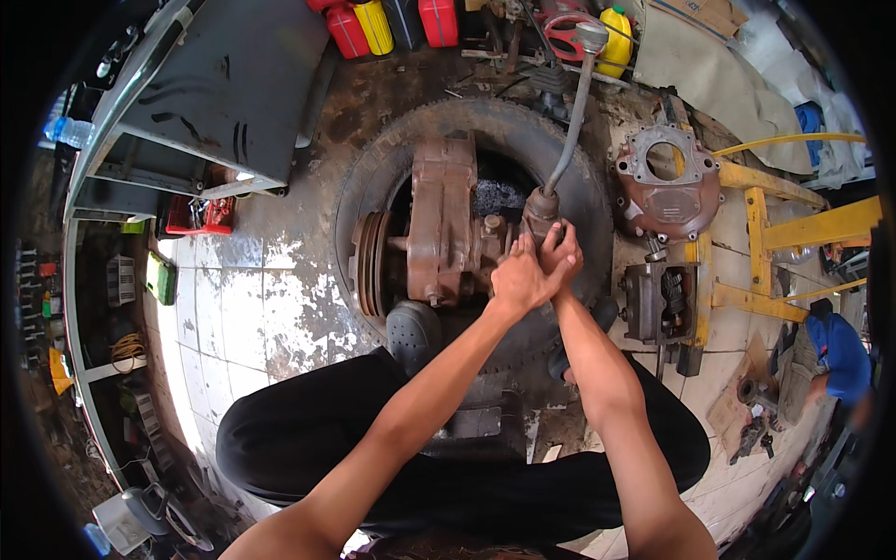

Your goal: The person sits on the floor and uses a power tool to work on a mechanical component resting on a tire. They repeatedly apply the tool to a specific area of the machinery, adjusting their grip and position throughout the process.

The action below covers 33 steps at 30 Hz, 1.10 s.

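A brown, rust-coloured gearbox (444, 210) lies across a large tyre (375, 159) on the floor. From the housing at its right end, a long metal gear lever (579, 121) rises with a round knob on top. My left hand (525, 282) and my right hand (562, 259) meet at that housing, just below the lever's base. Both have their fingers closed and pressed against it, the left partly overlapping the right. Whatever is between the fingers stays hidden. A grooved pulley (371, 264) sits at the gearbox's left end.
On the right stand a brown bell housing (667, 201), an opened gear casing (661, 303) and a yellow metal frame (761, 238). Red and yellow jerrycans (375, 26) line the back. A grey metal cabinet (219, 89) and a red tray (201, 215) are at the left.
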### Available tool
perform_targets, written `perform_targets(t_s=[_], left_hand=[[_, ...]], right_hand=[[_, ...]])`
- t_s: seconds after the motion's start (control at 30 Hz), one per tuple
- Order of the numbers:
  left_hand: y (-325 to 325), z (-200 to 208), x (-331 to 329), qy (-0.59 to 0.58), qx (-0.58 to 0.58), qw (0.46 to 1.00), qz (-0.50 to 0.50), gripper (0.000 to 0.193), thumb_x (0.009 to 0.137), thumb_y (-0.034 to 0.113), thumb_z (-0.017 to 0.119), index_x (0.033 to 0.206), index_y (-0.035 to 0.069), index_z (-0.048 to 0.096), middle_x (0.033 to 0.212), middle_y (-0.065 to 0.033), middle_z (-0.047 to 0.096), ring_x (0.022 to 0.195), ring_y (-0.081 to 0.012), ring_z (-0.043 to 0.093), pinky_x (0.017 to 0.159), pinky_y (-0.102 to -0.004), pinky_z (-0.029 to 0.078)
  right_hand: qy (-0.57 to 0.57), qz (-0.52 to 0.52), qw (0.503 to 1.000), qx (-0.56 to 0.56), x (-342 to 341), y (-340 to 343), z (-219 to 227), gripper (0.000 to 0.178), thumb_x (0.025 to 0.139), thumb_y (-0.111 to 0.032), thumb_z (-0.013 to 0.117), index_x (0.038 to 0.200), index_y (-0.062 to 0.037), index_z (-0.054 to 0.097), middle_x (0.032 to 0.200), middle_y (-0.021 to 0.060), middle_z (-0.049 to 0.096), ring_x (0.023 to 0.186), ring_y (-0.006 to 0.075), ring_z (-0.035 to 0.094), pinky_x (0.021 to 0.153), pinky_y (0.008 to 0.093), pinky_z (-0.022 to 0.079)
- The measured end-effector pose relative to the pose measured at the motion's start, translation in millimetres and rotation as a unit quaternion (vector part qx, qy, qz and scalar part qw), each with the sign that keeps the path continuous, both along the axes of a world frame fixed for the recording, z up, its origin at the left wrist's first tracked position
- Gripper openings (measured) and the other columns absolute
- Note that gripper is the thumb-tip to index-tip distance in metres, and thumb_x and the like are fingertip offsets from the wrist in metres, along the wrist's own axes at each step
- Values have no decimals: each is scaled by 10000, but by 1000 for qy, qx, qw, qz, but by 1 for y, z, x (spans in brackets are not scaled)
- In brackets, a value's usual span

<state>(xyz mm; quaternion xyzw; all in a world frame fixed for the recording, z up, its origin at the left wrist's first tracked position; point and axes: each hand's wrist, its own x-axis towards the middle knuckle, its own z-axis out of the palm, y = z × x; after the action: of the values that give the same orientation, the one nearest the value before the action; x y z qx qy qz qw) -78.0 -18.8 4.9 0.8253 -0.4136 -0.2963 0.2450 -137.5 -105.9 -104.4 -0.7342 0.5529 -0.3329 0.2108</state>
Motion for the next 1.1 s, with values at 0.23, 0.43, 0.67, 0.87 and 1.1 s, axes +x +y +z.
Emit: perform_targets(t_s=[0.23, 0.43, 0.67, 0.87, 1.1], left_hand=[[-20, -2, 20, 64, 36, 996, 55, 1073, 797, 747, 550, 1410, -117, 381, 1368, -335, 504, 1273, -430, 524, 1052, -471, 432], [-18, -10, 23, 31, 53, 998, 13, 1127, 807, 768, 526, 1440, -141, 318, 1426, -350, 435, 1392, -408, 395, 1136, -432, 351], [-10, -30, 21, -6, 45, 998, -51, 1251, 786, 855, 454, 1443, -190, 253, 1477, -371, 349, 1425, -421, 332, 1163, -428, 308], [-18, -17, 16, -2, 30, 999, -27, 1215, 797, 825, 484, 1427, -196, 290, 1442, -376, 398, 1396, -442, 374, 1139, -431, 347], [-22, -7, 27, 21, 113, 993, -5, 1196, 795, 815, 492, 1423, -187, 313, 1400, -357, 464, 1350, -429, 448, 1096, -434, 401]], right_hand=[[12, 14, 1000, 17, 4, 0, 6, 335, 957, -335, 527, 1090, -59, 664, 976, 190, 714, 863, 402, 689, 721, 470, 550], [18, 2, 998, 58, 9, -1, 13, 362, 954, -354, 517, 1107, -58, 657, 988, 192, 715, 897, 404, 686, 758, 486, 541], [-1, 1, 1000, 20, 13, -5, 11, 344, 956, -349, 530, 1091, -59, 656, 974, 189, 714, 874, 412, 682, 731, 486, 539], [-2, -4, 1000, 7, 4, -4, 4, 342, 948, -349, 540, 1096, -66, 660, 985, 178, 718, 881, 403, 686, 727, 482, 546], [16, 1, 999, 47, 2, 8, 7, 358, 951, -361, 538, 1098, -56, 655, 982, 180, 716, 877, 403, 685, 732, 481, 541]])
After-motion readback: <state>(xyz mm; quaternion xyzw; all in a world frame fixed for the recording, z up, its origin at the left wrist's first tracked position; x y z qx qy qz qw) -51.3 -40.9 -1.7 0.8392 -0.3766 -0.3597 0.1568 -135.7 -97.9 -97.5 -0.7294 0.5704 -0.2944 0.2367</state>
